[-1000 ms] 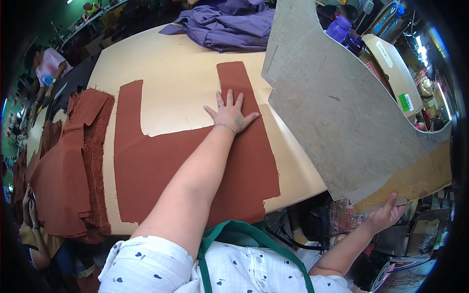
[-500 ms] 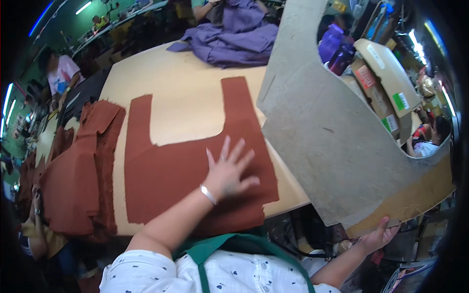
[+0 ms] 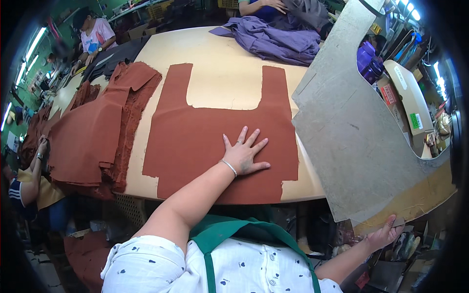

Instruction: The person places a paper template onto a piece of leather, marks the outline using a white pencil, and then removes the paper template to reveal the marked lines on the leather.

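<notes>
A rust-brown fabric panel [image 3: 215, 136] with a wide U-shaped cutout lies flat on the pale table [image 3: 220, 93]. My left hand [image 3: 246, 157] rests palm down on it, fingers spread. Off to the right, my right hand [image 3: 383, 235] grips the lower edge of a large grey pattern board [image 3: 342, 132], thumb on top. The board has a similar curved cutout and a brown cardboard strip [image 3: 415, 200] along its lower end. It sits tilted beside the panel, overlapping the table's right edge.
To the left lies a thick stack of rust-brown fabric [image 3: 88, 141], held by another person's hand [image 3: 42, 145]. Purple cloth [image 3: 278, 41] is heaped at the far edge near another person. Boxes [image 3: 408, 97] and a purple bottle [image 3: 366, 56] stand at right. A person [image 3: 95, 34] works at far left.
The whole view has shifted, so the table and fabric sit farther right and higher. My left hand stays spread on the panel, and my right hand still holds the board.
</notes>
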`<state>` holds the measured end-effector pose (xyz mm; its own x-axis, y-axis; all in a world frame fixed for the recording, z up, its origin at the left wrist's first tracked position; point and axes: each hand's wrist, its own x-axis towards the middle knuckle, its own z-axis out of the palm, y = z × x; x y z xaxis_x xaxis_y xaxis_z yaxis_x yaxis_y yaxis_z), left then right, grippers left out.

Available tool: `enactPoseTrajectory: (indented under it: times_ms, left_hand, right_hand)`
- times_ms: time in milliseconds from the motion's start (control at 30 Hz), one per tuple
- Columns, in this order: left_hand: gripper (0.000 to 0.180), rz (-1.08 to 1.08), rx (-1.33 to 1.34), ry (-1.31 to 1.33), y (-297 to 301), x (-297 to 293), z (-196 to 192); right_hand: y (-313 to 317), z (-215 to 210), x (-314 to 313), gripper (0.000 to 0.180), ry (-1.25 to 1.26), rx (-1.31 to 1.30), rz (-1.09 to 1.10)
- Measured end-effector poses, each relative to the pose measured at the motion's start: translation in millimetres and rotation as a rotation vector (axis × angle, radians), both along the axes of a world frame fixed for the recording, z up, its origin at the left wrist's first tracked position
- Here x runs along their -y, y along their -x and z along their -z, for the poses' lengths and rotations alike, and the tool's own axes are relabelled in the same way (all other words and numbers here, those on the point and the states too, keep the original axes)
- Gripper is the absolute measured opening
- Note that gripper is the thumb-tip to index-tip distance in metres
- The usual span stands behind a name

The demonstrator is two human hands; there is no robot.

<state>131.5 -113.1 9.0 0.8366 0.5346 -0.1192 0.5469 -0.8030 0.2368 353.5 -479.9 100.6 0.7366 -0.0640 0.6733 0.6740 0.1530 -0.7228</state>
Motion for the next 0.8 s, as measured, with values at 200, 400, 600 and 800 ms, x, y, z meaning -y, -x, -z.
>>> enactPoseTrajectory:
  times_ms: [200, 400, 600, 800]
  left_hand:
    - [0.078, -0.06, 0.038, -0.001, -15.5, -19.2, -3.2]
    - [0.077, -0.048, 0.006, 0.037, -3.8, -1.6, -0.1]
    - [0.08, -0.239, 0.224, -0.013, 14.5, -19.4, -10.7]
    - [0.079, -0.876, -0.002, 0.009, 114.2, -196.4, -49.2]
  right_hand:
    - [17.5, -4.9, 24.1, 0.042, -0.03, -0.054, 0.039]
    - [32.5, -16.6, 25.6, 0.036, -0.047, 0.006, 0.002]
    - [36.3, -18.4, 29.3, 0.043, -0.016, -0.036, -0.076]
    - [28.6, -20.5, 41.2, 0.051, 0.039, -0.114, -0.021]
